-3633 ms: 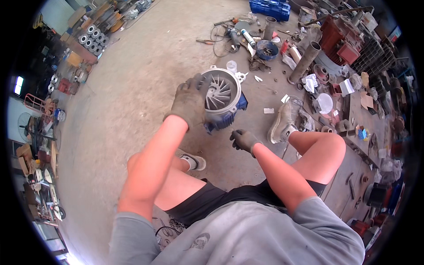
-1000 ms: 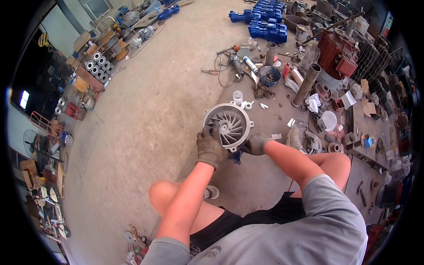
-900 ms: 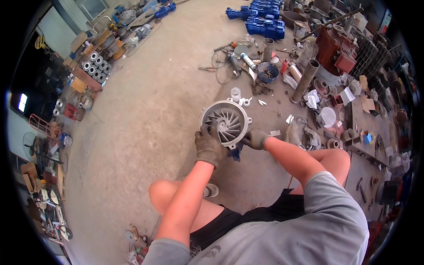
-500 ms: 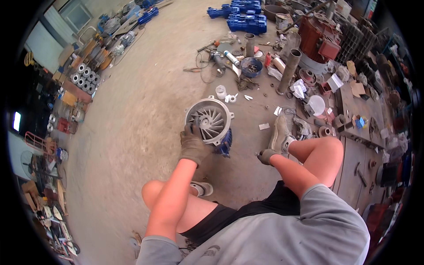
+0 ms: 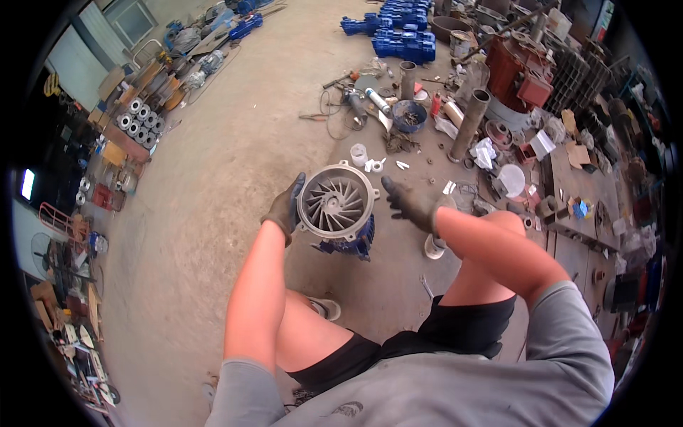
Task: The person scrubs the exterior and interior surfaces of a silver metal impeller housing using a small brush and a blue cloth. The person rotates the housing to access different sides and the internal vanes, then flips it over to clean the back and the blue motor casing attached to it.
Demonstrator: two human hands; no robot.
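Between my feet stands a blue motor (image 5: 359, 242), upright, with a round grey metal housing at its top end. Inside that rim sits a grey bladed fan wheel (image 5: 333, 203). My gloved left hand (image 5: 286, 204) lies along the left side of the housing, fingers stretched out; whether it touches the rim I cannot tell. To the right of the housing, my gloved right hand (image 5: 410, 204) hovers apart from it with spread fingers and nothing in them. A wrench (image 5: 426, 287) lies on the floor near my right thigh.
Beyond the motor are a translucent cup (image 5: 358, 154) and a white tape roll (image 5: 377, 166). Farther off lie an angle grinder (image 5: 355, 107), a blue bowl of small parts (image 5: 408, 116) and a standing metal pipe (image 5: 469, 126). A steel plate bench (image 5: 587, 185) stands right.
My left hand has left the fan wheel for the housing's left side. My right hand has risen from beside my right leg toward the housing, fingers spreading. A wrench now shows on the floor.
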